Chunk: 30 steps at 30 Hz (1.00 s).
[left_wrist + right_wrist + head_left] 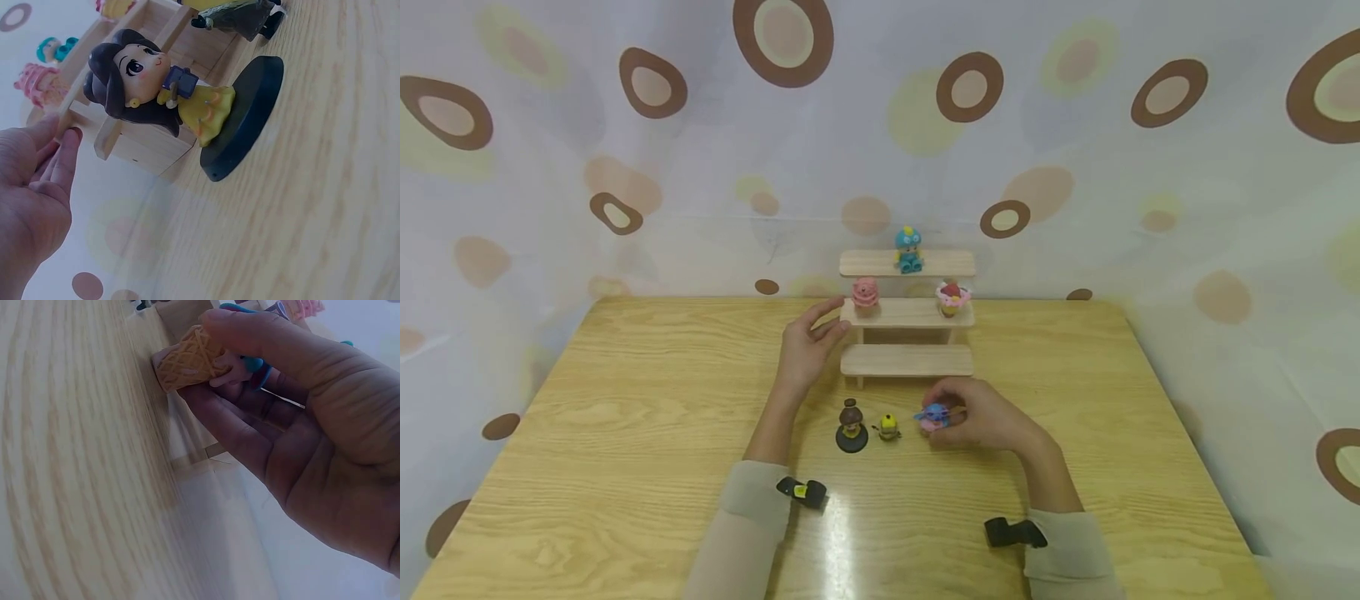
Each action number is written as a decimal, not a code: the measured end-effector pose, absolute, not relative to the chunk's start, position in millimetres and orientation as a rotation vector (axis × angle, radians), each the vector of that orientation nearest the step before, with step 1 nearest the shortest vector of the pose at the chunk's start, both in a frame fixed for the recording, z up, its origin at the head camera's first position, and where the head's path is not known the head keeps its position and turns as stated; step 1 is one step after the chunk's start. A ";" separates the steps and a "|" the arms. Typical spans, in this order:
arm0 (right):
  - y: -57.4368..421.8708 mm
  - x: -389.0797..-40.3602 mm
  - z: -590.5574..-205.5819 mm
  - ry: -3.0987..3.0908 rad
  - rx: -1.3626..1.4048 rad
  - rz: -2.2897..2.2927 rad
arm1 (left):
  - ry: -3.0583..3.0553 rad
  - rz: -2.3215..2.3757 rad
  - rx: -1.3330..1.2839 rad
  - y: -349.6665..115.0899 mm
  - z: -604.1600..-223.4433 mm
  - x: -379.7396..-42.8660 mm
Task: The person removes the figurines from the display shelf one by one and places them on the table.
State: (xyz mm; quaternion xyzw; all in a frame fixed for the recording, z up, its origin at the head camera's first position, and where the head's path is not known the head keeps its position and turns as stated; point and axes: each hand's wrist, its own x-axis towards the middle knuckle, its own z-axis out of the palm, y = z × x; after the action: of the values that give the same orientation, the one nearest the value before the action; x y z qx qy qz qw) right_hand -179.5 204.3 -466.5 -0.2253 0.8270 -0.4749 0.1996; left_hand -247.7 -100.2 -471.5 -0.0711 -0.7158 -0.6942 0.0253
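My left hand (805, 350) pinches the left end of the middle tier of a small wooden three-step display stand (906, 360). In the right hand (988, 415), thumb and fingers grip a figurine (190, 361) with a waffle-cone base, pink icing and a blue big-eared top; it is low over the table, in front of the stand. To its left are a small yellow-headed figurine (888, 427) and a dark-haired doll figurine (140, 69) in a yellow dress on a round black base.
A teal-capped seated figurine (909, 252) occupies the top tier. On the middle tier, a pink ice-cream-like figurine (865, 293) stands left and a strawberry-topped one (952, 297) right. A patterned cloth (700, 167) hangs behind the wooden table (647, 400).
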 end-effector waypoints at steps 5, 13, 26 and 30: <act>202.0 -181.1 -467.3 2.324 -0.627 -1.308 | -2.205 -2.155 -0.228 -99.9 -471.4 -248.5; 206.5 -180.3 -461.9 2.329 -0.662 -1.252 | -2.213 -2.146 -0.210 -99.8 -470.0 -247.4; 246.2 -182.4 -444.5 2.351 -0.629 -1.481 | -2.215 -2.143 -0.236 -100.2 -471.9 -248.3; 251.2 -186.3 -445.7 2.483 -0.507 -1.555 | -2.209 -2.143 -0.232 -100.1 -472.6 -247.7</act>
State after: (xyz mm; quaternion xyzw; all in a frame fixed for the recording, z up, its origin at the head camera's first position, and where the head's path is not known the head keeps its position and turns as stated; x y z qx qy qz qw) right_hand -186.3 251.2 -445.7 -0.1699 0.8322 -0.5212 0.0840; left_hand -247.7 -100.1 -472.6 -0.0752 -0.7154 -0.6941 0.0277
